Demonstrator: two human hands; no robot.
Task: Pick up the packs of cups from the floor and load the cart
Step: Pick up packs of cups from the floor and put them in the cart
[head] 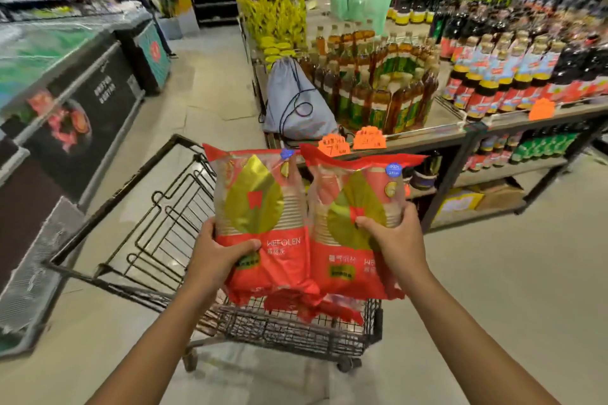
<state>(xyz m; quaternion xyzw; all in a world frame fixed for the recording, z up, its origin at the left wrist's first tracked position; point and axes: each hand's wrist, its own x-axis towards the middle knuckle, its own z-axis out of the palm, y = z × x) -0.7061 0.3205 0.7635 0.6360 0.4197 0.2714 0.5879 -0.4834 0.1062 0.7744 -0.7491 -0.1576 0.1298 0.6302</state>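
The left hand [218,256] grips one pack [260,207], thumb curled over its front; the right hand [391,237] grips a second pack [348,187] likewise. Both are held side by side, touching, above the cart [289,332], where red wrapping [316,306], probably more packs, lies

The packs of cups [279,260] are showing red film with gold leaf shapes; the cart [289,332] is showing black wire mesh; the drawstring bag [289,99] is looking grey.

Left pack [253,204] just beside right pack [345,270], both above the cart [289,332].
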